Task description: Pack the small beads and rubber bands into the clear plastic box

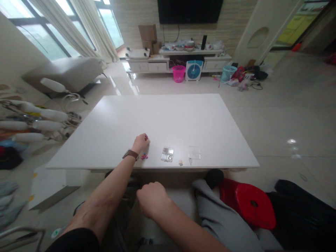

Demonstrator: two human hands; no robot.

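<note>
On the white table (168,119), my left hand (141,142) is closed, its fingers pinched around something small and dark pink that I cannot make out. Just below it lies a small group of pink and coloured pieces (144,156). A clear divided box (167,154) with small ring-like items in its compartments sits to the right. Further right are a small pale piece (180,162), a clear flat lid or tray (194,152) and a small tag-like item (190,161). My right hand (152,197) is closed in front of the table edge, below the tabletop; its fingertips are hidden.
A red stool (253,206) stands at the right near my leg. White padded equipment (52,115) is left of the table. Beyond the table are a pink basket (179,74), a blue and white fan (194,70) and a low cabinet (145,66).
</note>
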